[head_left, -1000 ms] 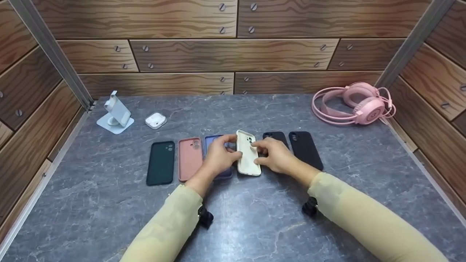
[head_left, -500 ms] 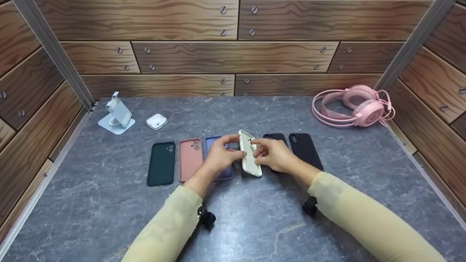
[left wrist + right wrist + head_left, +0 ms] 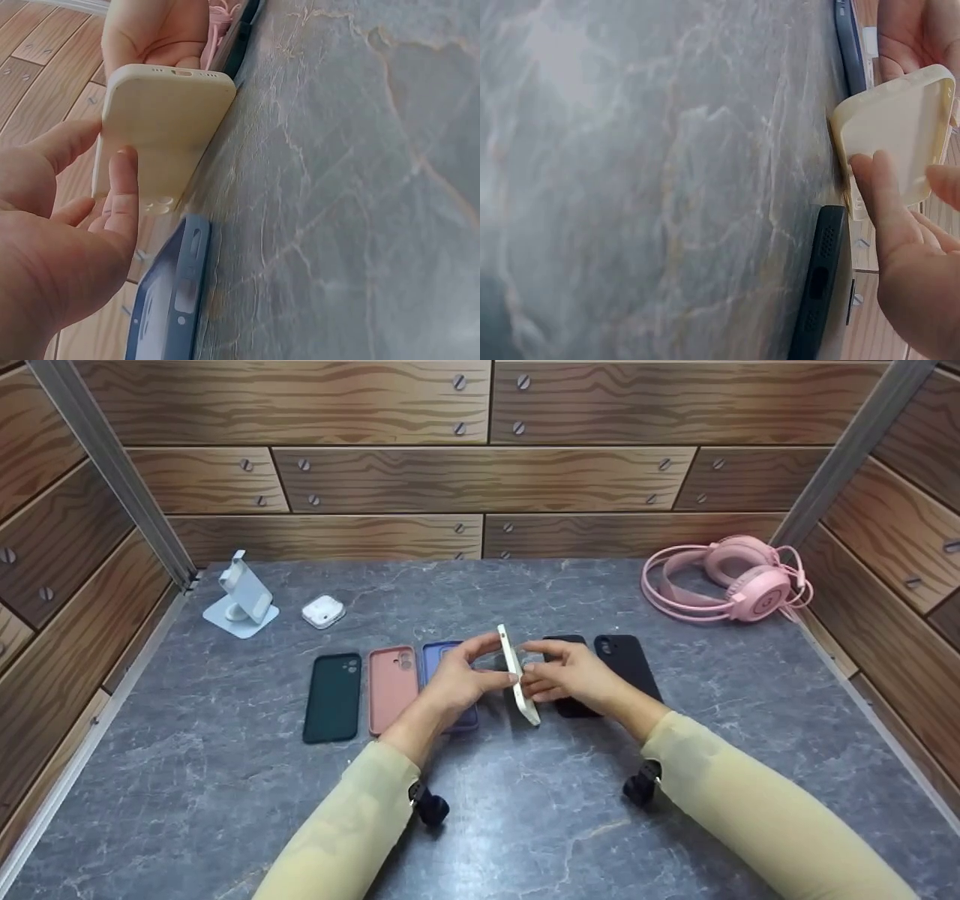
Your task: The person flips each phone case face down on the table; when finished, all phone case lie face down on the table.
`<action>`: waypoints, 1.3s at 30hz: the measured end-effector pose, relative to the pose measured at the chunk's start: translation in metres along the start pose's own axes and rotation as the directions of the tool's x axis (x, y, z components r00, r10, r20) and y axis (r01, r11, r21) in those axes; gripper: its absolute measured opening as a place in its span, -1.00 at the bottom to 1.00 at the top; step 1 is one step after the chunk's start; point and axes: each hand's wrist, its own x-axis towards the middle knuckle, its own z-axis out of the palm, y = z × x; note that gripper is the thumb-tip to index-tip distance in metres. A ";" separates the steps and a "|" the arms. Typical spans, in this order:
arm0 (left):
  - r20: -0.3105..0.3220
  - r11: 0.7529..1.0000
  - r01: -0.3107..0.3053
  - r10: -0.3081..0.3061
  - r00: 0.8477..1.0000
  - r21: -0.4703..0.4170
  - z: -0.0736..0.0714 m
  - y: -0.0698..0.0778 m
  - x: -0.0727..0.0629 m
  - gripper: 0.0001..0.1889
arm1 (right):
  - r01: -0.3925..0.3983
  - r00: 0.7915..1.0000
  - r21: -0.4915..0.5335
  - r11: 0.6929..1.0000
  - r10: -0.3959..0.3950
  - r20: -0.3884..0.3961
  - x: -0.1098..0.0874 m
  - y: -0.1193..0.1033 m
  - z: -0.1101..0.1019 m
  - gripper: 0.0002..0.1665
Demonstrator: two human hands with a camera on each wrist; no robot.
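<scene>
A cream phone case stands tilted on a long edge at mid-table, nearly edge-on in the head view. My left hand holds its upper edge between thumb and fingers, as the case's outer back shows in the left wrist view. On the other side is my right hand, its fingers loosely bent beside the hollow inside of the case; contact there is hard to tell. Under the left hand lies a blue-purple phone case, partly hidden. A black phone case is partly covered by the right hand.
Left of the hands lie a pink phone case and a dark green one; another black case lies at right. Farther back are a white stand, a small clear-and-white box and pink headphones.
The cream case has turned from lying almost flat, inside up, to standing on its edge. My left hand stays on it. The right hand's fingers have spread slightly.
</scene>
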 end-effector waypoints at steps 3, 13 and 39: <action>0.016 1.000 0.002 -0.002 1.000 -0.018 0.001 -0.001 0.001 -0.18 | -0.014 1.000 0.052 0.999 0.013 0.011 -0.001 -0.001 -0.001 -0.26; 0.058 1.000 0.020 -0.020 0.998 0.005 0.005 -0.004 0.002 -0.13 | 0.013 1.000 0.033 0.999 -0.013 -0.009 -0.004 -0.004 -0.001 -0.27; 0.068 0.994 0.014 -0.022 0.997 0.112 0.010 -0.003 0.005 -0.13 | 0.005 1.000 0.185 0.983 -0.005 -0.001 -0.002 -0.007 -0.002 -0.19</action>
